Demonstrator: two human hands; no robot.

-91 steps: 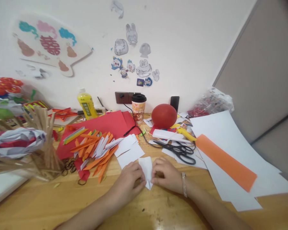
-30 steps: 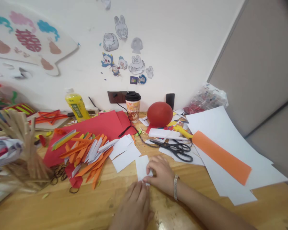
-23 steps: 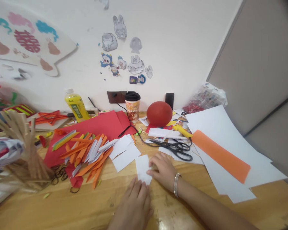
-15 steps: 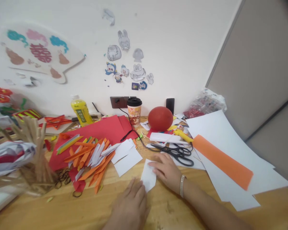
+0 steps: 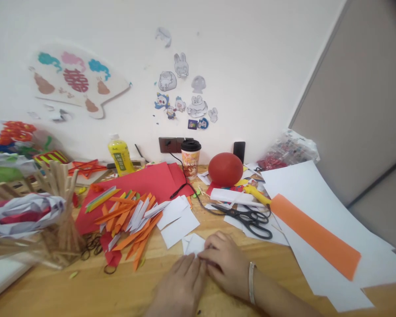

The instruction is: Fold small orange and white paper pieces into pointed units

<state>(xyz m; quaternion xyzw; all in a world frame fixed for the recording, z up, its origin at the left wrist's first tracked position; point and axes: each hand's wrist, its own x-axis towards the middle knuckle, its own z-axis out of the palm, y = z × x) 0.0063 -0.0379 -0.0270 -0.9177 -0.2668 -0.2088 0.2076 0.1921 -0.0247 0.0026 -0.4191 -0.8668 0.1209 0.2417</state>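
Note:
A small piece of white paper with a folded corner lies on the wooden table between my hands. My left hand rests flat at its lower edge, fingers stretched out and touching it. My right hand, with a bracelet at the wrist, has its fingers curled onto the paper's right side, closed on it. The paper's lower part is hidden under my fingers. Black scissors lie beyond my right hand. Several white paper pieces lie beyond my left hand.
Folded orange and white strips are heaped on red paper at left. A cup, a yellow bottle and a red balloon stand near the wall. White sheets and an orange strip lie at right.
My right hand has moved down the paper and its fingers have curled, close to my left fingertips. The paper now shows a fold and looks shorter. The view has shifted slightly.

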